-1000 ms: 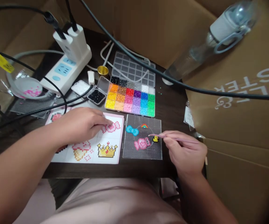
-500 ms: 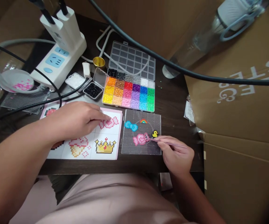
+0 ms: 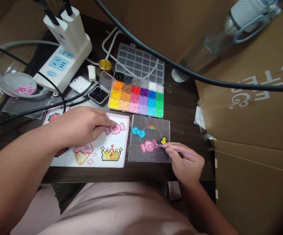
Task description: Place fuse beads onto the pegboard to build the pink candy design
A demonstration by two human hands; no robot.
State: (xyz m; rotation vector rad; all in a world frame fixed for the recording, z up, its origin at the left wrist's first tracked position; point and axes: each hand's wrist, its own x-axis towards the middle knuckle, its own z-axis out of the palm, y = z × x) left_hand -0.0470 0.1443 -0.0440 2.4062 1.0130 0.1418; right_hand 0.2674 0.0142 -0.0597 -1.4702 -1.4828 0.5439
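Note:
My left hand (image 3: 89, 125) rests over the pattern sheet (image 3: 112, 135), its index finger stretched onto the printed pink candy (image 3: 118, 128). Nothing is in that hand, and its lower fingers are curled or hidden. Pink tweezers (image 3: 182, 151) are pinched in my right hand (image 3: 187, 161). Their tips are at the right end of a pink bead candy (image 3: 148, 146) on the clear pegboard (image 3: 139, 157); whether a bead is between them is too small to tell. A blue bead bow (image 3: 138, 132), a small rainbow (image 3: 151, 127) and a yellow duck (image 3: 164, 140) are also on the pegboard.
Behind the pegboard lies an open bead box (image 3: 136, 94) with coloured compartments. Small boxes of black beads (image 3: 98, 95) and white beads (image 3: 80, 85) stand left of it. A power strip (image 3: 60, 62), black cable (image 3: 180, 72) and cardboard (image 3: 249, 124) surround the dark table (image 3: 87, 175).
The tweezer tips have shifted slightly at the candy's right end. My left hand keeps its place on the sheet, and the whole view has moved a little.

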